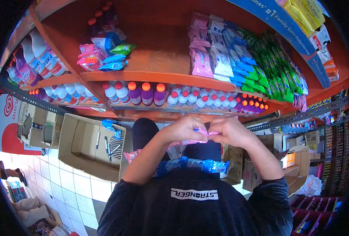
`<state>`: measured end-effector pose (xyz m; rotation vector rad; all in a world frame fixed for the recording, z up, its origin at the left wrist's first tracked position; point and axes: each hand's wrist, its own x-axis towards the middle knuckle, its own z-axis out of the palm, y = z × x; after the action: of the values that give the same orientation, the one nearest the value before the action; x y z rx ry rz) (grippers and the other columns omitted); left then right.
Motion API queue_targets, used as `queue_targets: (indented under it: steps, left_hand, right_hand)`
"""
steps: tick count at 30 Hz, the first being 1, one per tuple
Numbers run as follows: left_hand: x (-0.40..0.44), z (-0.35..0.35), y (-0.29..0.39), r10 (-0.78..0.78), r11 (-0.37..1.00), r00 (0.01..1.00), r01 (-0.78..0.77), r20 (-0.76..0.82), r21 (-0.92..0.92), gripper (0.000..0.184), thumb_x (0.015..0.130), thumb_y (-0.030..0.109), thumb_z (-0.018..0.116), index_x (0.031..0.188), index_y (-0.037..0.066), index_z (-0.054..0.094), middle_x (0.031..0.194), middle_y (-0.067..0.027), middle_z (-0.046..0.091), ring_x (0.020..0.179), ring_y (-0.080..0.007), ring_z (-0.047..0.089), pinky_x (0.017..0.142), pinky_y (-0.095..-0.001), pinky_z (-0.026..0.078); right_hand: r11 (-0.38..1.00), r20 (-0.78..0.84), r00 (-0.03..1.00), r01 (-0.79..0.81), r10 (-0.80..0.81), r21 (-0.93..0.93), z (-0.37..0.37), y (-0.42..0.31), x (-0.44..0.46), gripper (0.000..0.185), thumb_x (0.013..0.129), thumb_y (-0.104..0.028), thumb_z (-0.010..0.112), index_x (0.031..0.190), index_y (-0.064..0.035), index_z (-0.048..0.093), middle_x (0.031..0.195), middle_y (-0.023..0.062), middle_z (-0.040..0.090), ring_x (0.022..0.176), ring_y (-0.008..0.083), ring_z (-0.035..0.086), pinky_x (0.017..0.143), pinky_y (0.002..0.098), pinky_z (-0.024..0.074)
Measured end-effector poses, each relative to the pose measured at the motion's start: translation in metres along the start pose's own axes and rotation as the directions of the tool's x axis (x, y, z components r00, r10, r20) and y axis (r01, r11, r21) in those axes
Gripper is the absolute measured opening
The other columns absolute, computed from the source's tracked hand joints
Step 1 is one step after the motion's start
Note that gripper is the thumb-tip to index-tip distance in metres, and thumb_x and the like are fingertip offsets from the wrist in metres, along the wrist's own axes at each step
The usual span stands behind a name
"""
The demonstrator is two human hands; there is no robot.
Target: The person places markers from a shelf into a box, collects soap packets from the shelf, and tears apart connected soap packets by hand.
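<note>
Between both hands stretches a strip of pink soap packets (194, 141), held up above my knees; one end hangs behind my left forearm. My left hand (187, 129) is closed on the strip, its thumb and fingers pinching the plastic. Close beside it, my right hand (228, 130) also pinches the pink wrapper, its fingers bent. Most of the strip is hidden by my hands and left arm. Across my lap lies a strip of blue soap packets (196, 165), touched by neither hand.
In front stands an orange shelf (154, 78) with pink, white, blue and green packets (268, 67) on top. Purple bottles (147, 94) and white bottles line the lower level. A cardboard box (78, 137) at left holds markers and a blue packet. Another open box (298, 167) is at right.
</note>
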<state>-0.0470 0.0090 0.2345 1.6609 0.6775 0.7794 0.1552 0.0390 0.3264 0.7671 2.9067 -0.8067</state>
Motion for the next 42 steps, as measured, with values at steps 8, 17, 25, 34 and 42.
queue_targets:
  steps: [8,17,25,34,42]
  left_hand:
    - [-0.009,-0.016,0.015,0.091,0.977,0.996,-0.090,-0.004,-0.192,0.018,0.074,0.015,0.076,0.082,0.000,0.068,0.081,-0.0064,0.061,0.078,-0.0145,0.058,0.071,-0.0280,0.045]
    - [-0.044,-0.033,-0.015,-0.188,0.916,0.971,0.118,-0.150,-0.384,0.014,0.078,0.014,0.072,0.083,0.002,0.068,0.082,-0.0030,0.063,0.076,-0.0116,0.059,0.069,-0.0261,0.047]
    - [-0.033,0.007,-0.067,-0.228,0.844,0.969,0.150,-0.093,-0.516,0.012,0.079,0.012,0.070,0.085,0.002,0.067,0.083,-0.0045,0.064,0.076,-0.0128,0.061,0.068,-0.0270,0.048]
    - [-0.039,0.009,-0.070,-0.313,0.771,0.948,0.217,-0.059,-0.598,0.011,0.081,0.012,0.069,0.086,0.002,0.065,0.082,-0.0051,0.065,0.071,-0.0123,0.062,0.061,-0.0267,0.050]
    - [-0.035,0.013,-0.076,-0.305,0.757,0.950,0.198,-0.069,-0.622,0.012,0.082,0.014,0.070,0.086,0.003,0.065,0.079,-0.0041,0.065,0.067,-0.0109,0.061,0.056,-0.0262,0.050]
  right_hand:
    - [0.961,-0.104,0.994,0.048,-0.021,0.272,-0.017,-0.014,0.004,0.014,0.071,-0.014,0.072,0.079,-0.0039,0.066,0.078,0.0084,0.063,0.074,0.0235,0.062,0.067,0.0331,0.0468]
    - [0.722,-0.386,0.824,-0.040,0.415,0.690,-0.090,0.003,-0.005,0.027,0.087,-0.018,0.061,0.109,-0.0031,0.058,0.084,0.0003,0.060,0.071,0.0062,0.054,0.064,0.0228,0.0453]
    - [0.817,-0.734,0.640,0.286,0.227,0.501,-0.127,0.031,0.116,0.048,0.079,-0.014,0.066,0.122,0.0017,0.050,0.104,0.0091,0.061,0.090,0.0153,0.055,0.080,0.0279,0.0440]
    - [0.978,-0.673,0.722,-0.210,0.163,0.011,-0.105,0.070,0.152,0.056,0.078,-0.026,0.069,0.126,-0.0062,0.050,0.116,0.0189,0.058,0.104,0.0351,0.057,0.088,0.0405,0.0450]
    - [0.864,-0.664,0.738,-0.250,-0.121,-0.436,-0.099,0.033,0.136,0.030,0.083,-0.025,0.063,0.110,-0.0129,0.064,0.118,0.0094,0.059,0.110,0.0290,0.055,0.096,0.0470,0.0347]
